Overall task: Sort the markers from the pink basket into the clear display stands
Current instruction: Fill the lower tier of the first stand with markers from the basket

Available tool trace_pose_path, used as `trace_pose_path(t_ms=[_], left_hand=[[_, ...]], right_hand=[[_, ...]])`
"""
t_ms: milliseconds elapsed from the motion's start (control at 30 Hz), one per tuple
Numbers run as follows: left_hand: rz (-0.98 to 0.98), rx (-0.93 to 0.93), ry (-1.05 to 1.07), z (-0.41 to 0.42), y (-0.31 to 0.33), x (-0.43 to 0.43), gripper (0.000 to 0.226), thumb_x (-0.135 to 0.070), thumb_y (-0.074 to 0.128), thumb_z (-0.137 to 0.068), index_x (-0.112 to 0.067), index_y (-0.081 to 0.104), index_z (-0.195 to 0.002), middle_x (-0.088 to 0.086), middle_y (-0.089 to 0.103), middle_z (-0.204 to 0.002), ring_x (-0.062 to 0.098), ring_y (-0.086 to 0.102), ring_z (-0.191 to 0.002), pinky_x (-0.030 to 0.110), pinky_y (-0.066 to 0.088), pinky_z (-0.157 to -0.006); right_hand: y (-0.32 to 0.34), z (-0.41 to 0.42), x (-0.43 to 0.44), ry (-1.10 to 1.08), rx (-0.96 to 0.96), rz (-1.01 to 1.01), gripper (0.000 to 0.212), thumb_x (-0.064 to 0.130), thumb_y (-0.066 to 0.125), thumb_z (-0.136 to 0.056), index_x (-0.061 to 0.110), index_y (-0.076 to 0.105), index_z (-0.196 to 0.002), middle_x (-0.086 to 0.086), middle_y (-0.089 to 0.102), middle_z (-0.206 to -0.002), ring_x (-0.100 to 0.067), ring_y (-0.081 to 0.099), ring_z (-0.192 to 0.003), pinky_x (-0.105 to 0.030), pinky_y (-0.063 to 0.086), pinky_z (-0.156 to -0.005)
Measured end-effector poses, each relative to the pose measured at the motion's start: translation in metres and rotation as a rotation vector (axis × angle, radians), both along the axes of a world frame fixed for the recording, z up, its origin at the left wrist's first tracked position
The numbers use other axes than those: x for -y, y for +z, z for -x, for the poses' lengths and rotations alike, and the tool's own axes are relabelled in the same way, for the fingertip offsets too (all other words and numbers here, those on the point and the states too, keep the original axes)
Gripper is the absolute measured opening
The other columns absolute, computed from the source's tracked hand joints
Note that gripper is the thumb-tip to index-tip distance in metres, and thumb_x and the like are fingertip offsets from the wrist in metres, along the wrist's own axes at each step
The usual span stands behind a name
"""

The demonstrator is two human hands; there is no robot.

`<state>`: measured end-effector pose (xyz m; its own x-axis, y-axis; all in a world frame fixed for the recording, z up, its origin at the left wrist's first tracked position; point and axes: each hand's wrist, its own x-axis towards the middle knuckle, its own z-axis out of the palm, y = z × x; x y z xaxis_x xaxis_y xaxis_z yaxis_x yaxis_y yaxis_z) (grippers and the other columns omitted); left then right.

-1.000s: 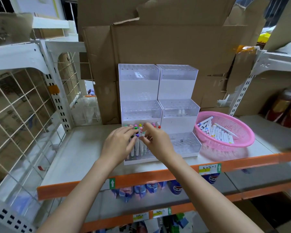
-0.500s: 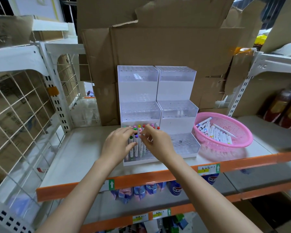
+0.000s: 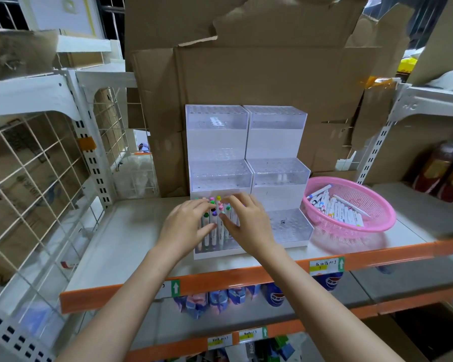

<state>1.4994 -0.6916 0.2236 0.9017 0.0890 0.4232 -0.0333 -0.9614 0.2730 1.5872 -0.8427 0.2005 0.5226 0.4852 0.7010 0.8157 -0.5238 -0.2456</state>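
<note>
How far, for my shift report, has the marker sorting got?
Done: sorted markers stand in the left stand, front tier. In hand: left hand and right hand are at those markers. Left: loose markers lie in the pink basket; the right stand looks almost empty.

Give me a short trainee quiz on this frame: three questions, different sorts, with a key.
1. Which tier of the left stand holds upright markers? A top, B middle, C lowest.
2. True or false: the basket is empty.
3. Fill in: the left hand and right hand are both at the ___ stand.
Key: 1 C; 2 false; 3 left.
</note>
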Motion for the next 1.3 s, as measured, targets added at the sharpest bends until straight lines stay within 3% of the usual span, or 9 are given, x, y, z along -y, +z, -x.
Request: trace_pose_path(t_ms=[200, 333, 533, 633, 700, 867, 1000, 1100, 1300], left_hand=[[-0.025, 0.016, 0.001, -0.003, -0.002, 0.002, 0.047, -0.039, 0.06, -0.089, -0.02, 0.055, -0.132, -0.002, 0.054, -0.136, 0.015, 0.047, -0.127, 0.032, 0.035, -0.105], [-0.092, 0.05, -0.019, -0.015, 0.004, 0.013, 0.047, -0.042, 0.056, -0.087, -0.015, 0.062, -0.124, 0.004, 0.062, -0.125, 0.022, 0.058, -0.116, 0.034, 0.043, -0.098], [-0.21, 0.057, -0.128, -0.051, 0.015, 0.056, 0.046, -0.045, 0.06, -0.085, -0.014, 0.064, -0.118, 0.005, 0.066, -0.115, 0.024, 0.062, -0.105, 0.036, 0.049, -0.09], [-0.249, 0.001, -0.203, -0.074, 0.018, 0.086, 0.054, -0.051, 0.05, -0.083, -0.012, 0.064, -0.118, 0.008, 0.067, -0.112, 0.027, 0.064, -0.101, 0.039, 0.051, -0.085], [-0.268, -0.026, -0.246, -0.09, 0.018, 0.11, 0.061, -0.055, 0.04, -0.08, -0.013, 0.064, -0.117, 0.008, 0.068, -0.108, 0.027, 0.066, -0.097, 0.038, 0.053, -0.08], [-0.181, -0.078, -0.363, -0.133, 0.012, 0.174, 0.051, -0.039, 0.059, -0.087, -0.014, 0.052, -0.131, 0.008, 0.055, -0.13, 0.029, 0.05, -0.12, 0.038, 0.041, -0.098], [-0.156, -0.157, -0.427, -0.173, -0.006, 0.217, 0.061, -0.051, 0.028, -0.082, -0.014, 0.056, -0.121, 0.006, 0.056, -0.122, 0.027, 0.052, -0.114, 0.037, 0.046, -0.091], [-0.163, -0.235, -0.386, -0.204, -0.018, 0.238, 0.035, -0.044, 0.038, -0.091, -0.017, 0.056, -0.104, 0.003, 0.057, -0.106, 0.024, 0.053, -0.102, 0.033, 0.043, -0.079], [-0.037, -0.422, -0.255, -0.26, -0.04, 0.256, 0.034, -0.037, 0.039, -0.098, -0.012, 0.054, -0.116, 0.009, 0.056, -0.122, 0.027, 0.049, -0.113, 0.038, 0.04, -0.095]], right_hand=[[-0.002, -0.003, 0.006, -0.012, -0.028, 0.049, 0.031, 0.032, 0.064, -0.086, 0.02, 0.065, -0.115, 0.001, 0.062, -0.116, -0.022, 0.056, -0.107, -0.036, 0.044, -0.085], [0.004, -0.009, 0.021, -0.058, -0.106, 0.074, 0.041, 0.041, 0.052, -0.09, 0.023, 0.06, -0.126, -0.002, 0.06, -0.128, -0.023, 0.053, -0.12, -0.039, 0.041, -0.098], [0.01, -0.031, 0.07, -0.201, -0.283, 0.267, 0.072, 0.065, 0.019, -0.085, 0.031, 0.034, -0.146, -0.002, 0.039, -0.15, -0.023, 0.037, -0.136, -0.042, 0.031, -0.109], [0.013, -0.041, 0.106, -0.29, -0.336, 0.334, 0.065, 0.062, 0.032, -0.092, 0.033, 0.023, -0.15, -0.001, 0.03, -0.155, -0.022, 0.03, -0.14, -0.042, 0.025, -0.113], [0.012, -0.051, 0.131, -0.362, -0.359, 0.355, 0.061, 0.055, 0.04, -0.095, 0.032, 0.026, -0.149, -0.003, 0.031, -0.154, -0.024, 0.032, -0.139, -0.042, 0.025, -0.113], [0.005, -0.085, 0.192, -0.448, -0.48, 0.334, 0.053, 0.054, 0.038, -0.096, 0.03, 0.038, -0.144, -0.002, 0.049, -0.139, -0.025, 0.049, -0.124, -0.039, 0.042, -0.095], [-0.001, -0.114, 0.228, -0.473, -0.601, 0.379, 0.053, 0.049, 0.035, -0.099, 0.028, 0.033, -0.147, -0.004, 0.038, -0.15, -0.025, 0.04, -0.134, -0.039, 0.04, -0.102], [-0.003, -0.137, 0.246, -0.448, -0.718, 0.428, 0.05, 0.045, 0.032, -0.101, 0.026, 0.033, -0.147, -0.005, 0.035, -0.151, -0.027, 0.037, -0.136, -0.042, 0.039, -0.104], [-0.002, -0.181, 0.263, -0.433, -0.761, 0.587, 0.04, 0.03, 0.045, -0.097, 0.011, 0.047, -0.132, -0.014, 0.053, -0.133, -0.031, 0.051, -0.119, -0.035, 0.043, -0.089]])
